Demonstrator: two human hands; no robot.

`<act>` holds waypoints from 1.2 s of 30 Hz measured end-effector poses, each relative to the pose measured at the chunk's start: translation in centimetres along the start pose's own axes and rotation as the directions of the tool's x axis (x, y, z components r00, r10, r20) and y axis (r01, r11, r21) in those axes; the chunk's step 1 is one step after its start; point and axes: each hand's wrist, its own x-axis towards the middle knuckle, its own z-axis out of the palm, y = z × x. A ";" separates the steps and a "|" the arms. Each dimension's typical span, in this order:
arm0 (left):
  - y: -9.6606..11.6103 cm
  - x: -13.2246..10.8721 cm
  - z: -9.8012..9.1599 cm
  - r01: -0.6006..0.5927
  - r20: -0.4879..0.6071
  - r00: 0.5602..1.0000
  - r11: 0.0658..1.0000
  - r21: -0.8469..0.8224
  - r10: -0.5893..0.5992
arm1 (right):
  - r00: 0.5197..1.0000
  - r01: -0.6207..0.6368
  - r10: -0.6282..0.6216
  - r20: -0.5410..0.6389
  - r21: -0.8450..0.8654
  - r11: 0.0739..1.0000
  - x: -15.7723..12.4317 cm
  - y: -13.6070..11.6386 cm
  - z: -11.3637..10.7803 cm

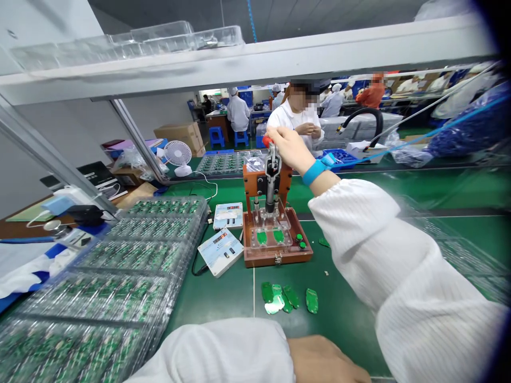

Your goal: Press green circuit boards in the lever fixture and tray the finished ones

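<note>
My right hand [288,147], with a blue band at the wrist, is wrapped round the red knob [267,140] on top of the lever of an orange-brown test fixture [278,259]. Two green circuit boards [278,235] lie side by side in the fixture's clear holder, below the clear press plate. My left hand [325,360] is low at the bottom edge, its fingers cut off by the frame. Several loose green boards [290,297] lie on the green mat between the fixture and my left hand.
Stacked clear trays of green boards [131,255] fill the left. Two white meter boxes [221,251] with red digits stand left of the fixture. A white fan [178,155] stands behind. A person in white [295,114] sits opposite. A shelf beam [255,58] crosses above.
</note>
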 end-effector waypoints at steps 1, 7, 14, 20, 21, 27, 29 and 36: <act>0.4 -0.4 -1.2 0.043 -0.065 0.997 0.996 0.078 -0.038 | 0.998 0.050 -0.052 -0.037 -0.052 0.997 -0.9 0.5 -0.7; 0.1 -7.2 -9.7 0.583 -0.790 0.500 0.813 0.004 -0.355 | 0.999 0.050 -0.047 0.017 -0.248 0.968 -11.5 6.8 -3.6; -5.4 -12.6 -13.5 0.854 -0.859 0.253 0.520 -0.018 -0.446 | 0.936 0.110 -0.014 0.351 -0.256 0.960 -20.4 9.3 -0.5; -6.7 -11.8 -13.9 0.841 -0.857 0.230 0.537 -0.063 -0.460 | 0.925 -0.020 0.068 0.374 -0.131 0.991 -19.7 9.2 0.6; -6.4 -11.8 -13.8 0.819 -0.864 0.208 0.565 -0.102 -0.458 | 0.920 -0.064 0.095 0.380 -0.094 0.994 -19.6 9.2 0.5; -3.9 -12.4 -11.5 0.679 -0.871 -0.029 0.630 -0.378 -0.491 | 0.862 -0.332 0.256 0.437 0.105 0.937 -22.0 7.7 -1.0; -3.2 -12.2 -10.4 0.684 -0.833 -0.024 0.598 -0.417 -0.552 | 0.834 -0.384 0.271 0.481 0.152 0.911 -23.4 6.8 -1.3; -2.0 -10.7 -8.3 0.652 -0.789 0.269 0.707 -0.273 -0.552 | 0.784 -0.492 0.310 0.539 0.233 0.839 -27.5 5.6 -3.5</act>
